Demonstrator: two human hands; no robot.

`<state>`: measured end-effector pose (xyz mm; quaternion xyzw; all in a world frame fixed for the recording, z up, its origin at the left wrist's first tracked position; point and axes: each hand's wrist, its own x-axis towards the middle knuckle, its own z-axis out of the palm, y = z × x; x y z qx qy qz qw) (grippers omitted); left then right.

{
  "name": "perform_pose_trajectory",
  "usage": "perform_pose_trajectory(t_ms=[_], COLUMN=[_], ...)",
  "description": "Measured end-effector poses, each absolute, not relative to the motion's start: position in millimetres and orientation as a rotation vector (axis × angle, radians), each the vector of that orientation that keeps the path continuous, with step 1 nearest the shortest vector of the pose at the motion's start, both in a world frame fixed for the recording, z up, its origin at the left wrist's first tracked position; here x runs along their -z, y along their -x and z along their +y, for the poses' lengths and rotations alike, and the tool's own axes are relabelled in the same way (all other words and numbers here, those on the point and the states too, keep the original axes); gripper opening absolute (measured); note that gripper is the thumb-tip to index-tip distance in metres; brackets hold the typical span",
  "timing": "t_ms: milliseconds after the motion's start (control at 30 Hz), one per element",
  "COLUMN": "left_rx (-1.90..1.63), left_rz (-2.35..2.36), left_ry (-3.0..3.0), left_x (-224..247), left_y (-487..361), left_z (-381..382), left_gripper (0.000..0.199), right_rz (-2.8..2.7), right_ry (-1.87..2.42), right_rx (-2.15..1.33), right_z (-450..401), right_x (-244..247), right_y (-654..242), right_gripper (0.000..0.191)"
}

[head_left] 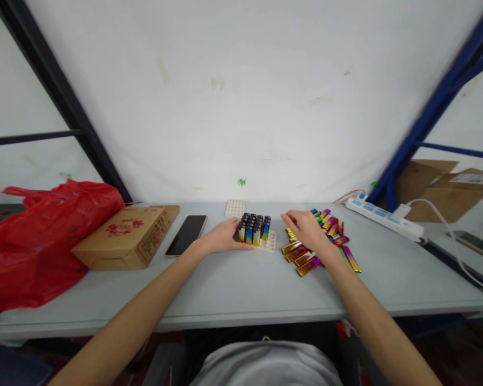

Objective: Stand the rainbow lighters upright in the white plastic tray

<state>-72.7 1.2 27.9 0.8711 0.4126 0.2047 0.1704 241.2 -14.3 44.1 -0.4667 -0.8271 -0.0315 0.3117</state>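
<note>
Several lighters (248, 235) with black tops stand upright in a pale tray (269, 244) at the middle of the table; holes show at its right side. My left hand (228, 236) is at the tray's left edge, thumb along the front and fingers behind, around the lighters' left side. My right hand (305, 228) hovers over the left part of a loose pile of shiny coloured lighters (306, 262), its fingers bent together toward the tray; what they hold, if anything, is too small to tell. Another pale tray (235, 208) lies behind, near the wall.
A black phone (187, 235) lies left of the tray. Further left are a cardboard box (123, 238) and a red plastic bag (44, 241). A white power strip (384, 217) with cables lies at the back right, near an open carton (446, 187).
</note>
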Motion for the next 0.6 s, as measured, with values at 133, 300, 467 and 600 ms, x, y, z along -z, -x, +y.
perform_pose_trajectory(t_ms=[133, 300, 467, 600], left_rx=[-0.597, -0.604, -0.602, -0.596], left_rz=[1.150, 1.152, 1.148, 1.155], left_ry=[-2.481, -2.486, -2.504, -2.491], left_x=[-27, -26, -25, -25], left_y=[73, 73, 75, 74], left_z=[1, 3, 3, 3], left_gripper=[0.070, 0.071, 0.073, 0.074], right_rz=[-2.122, -2.226, -2.285, -2.218], right_ry=[1.324, 1.552, 1.679, 1.676], right_rx=[0.199, 0.050, -0.026, -0.043], right_z=[5, 20, 22, 21], right_x=[-38, -27, -25, -25], right_y=[-295, -342, -346, -341], right_gripper=[0.031, 0.048, 0.019, 0.015])
